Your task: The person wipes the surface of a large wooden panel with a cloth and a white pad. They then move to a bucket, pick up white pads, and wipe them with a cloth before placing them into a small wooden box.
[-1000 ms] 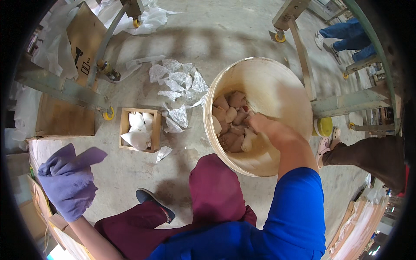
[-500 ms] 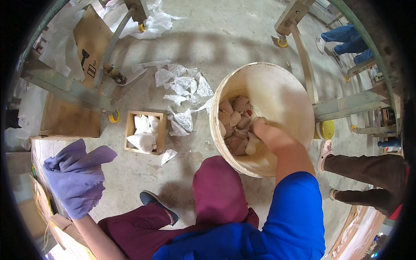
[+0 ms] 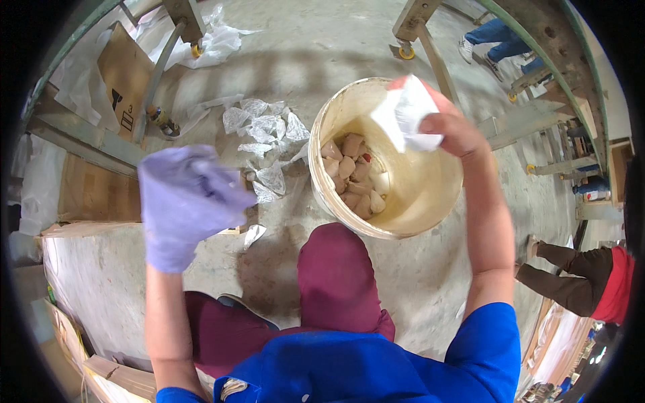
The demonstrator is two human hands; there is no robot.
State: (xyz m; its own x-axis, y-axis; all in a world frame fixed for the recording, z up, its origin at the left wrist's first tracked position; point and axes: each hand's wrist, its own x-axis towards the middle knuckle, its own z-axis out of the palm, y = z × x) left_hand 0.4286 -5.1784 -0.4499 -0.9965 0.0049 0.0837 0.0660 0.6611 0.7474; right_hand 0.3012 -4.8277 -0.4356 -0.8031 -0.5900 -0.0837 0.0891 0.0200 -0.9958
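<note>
My right hand (image 3: 458, 127) is raised over the far right rim of a large cream bucket (image 3: 319, 188). Its fingers grip a white, sharp-edged angular piece (image 3: 405, 115), blurred by motion. In the bucket, several brownish and whitish lumps (image 3: 353, 174) lie in murky liquid, with a small red spot among them. A purple cloth (image 3: 176, 208) covers my left hand, which is held up left of the bucket; only the wrist (image 3: 165, 277) shows below the cloth. The fingers under it are hidden, but the cloth bunches around the hand.
Crumpled clear wrappers (image 3: 265, 127) lie left of the bucket. The cloth mostly hides a small wooden box (image 3: 235, 230). Frames on yellow casters (image 3: 406, 52) stand around me, with cardboard (image 3: 101, 191) and a bottle (image 3: 163, 121) at left. Other people's legs (image 3: 564, 282) show at right.
My right hand has come up out of the bucket with the white angular piece. My left hand has moved right and upward with the purple cloth, now covering most of the wooden box.
</note>
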